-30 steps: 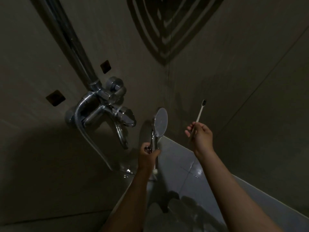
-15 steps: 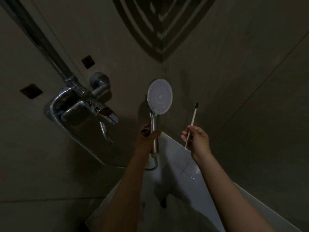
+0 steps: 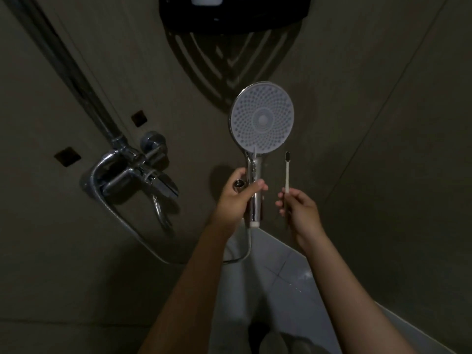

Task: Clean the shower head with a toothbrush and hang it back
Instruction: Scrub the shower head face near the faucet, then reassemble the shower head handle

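Two hands are busy mid-scene: right of the tap and its hose, the left hand grips the shower head by its chrome handle, upright before the far wall corner, nozzle face turned toward the person, probably so the holes lie open to scrubbing. Just right of it, not touching, the right hand pinches the toothbrush low on its stem, bristles up beside the top of the handle, likely poised to scrub. No brand, label or writing can be read on anything in this dim light.
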